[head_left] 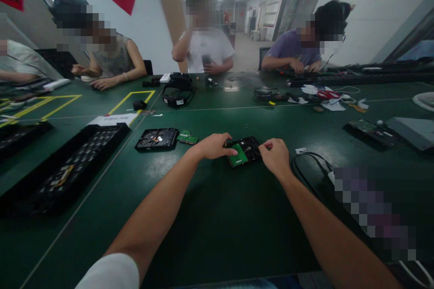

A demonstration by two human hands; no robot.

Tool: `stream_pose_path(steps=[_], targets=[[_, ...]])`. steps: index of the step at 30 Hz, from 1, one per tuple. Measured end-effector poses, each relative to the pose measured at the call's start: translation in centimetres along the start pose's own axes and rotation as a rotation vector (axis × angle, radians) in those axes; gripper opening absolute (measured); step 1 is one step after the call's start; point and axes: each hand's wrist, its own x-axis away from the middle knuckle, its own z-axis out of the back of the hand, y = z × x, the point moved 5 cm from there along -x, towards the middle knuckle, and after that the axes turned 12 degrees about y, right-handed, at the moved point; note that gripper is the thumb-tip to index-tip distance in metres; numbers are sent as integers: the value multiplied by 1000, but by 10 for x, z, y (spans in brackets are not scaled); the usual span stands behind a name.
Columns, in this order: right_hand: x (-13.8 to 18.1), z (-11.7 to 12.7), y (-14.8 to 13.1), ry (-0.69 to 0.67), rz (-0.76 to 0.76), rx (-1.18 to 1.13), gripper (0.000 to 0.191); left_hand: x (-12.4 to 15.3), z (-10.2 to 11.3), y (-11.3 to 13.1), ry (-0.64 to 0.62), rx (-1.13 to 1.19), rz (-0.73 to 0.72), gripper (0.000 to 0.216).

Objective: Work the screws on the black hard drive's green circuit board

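A black hard drive with a green circuit board on its upper face lies on the green table in front of me. My left hand rests on the drive's left edge, fingers curled over it. My right hand is at the drive's right edge, thumb and forefinger pinched together on something too small to make out. Further left lie a second opened black drive and a loose green circuit board.
Black trays sit at the left. A black cable loops right of my right hand. Another drive and a grey box lie far right. A headset and small tools lie mid-table. Several people sit along the far side.
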Motion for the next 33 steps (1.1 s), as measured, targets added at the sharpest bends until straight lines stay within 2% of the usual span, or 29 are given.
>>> stream_pose_path(steps=[4, 11, 16, 21, 25, 28, 33], targets=[[0, -1, -2, -55, -16, 27, 9, 3, 1, 2, -54, 12, 12, 87], [7, -5, -9, -59, 83, -121, 5, 12, -3, 14, -147, -89, -106, 107], [7, -7, -12, -61, 110, -216, 4, 16, -6, 16, -155, -182, -72, 114], [-1, 5, -10, -9, 72, -39, 7, 15, -5, 12, -172, -197, -61, 99], [-1, 7, -8, -89, 18, 80, 12, 13, -4, 9, -168, -202, -55, 85], [3, 4, -9, -125, 14, 96, 14, 12, -4, 8, -156, -204, -59, 83], [3, 0, -6, -76, 10, 26, 8, 11, -4, 6, -162, -205, -62, 74]])
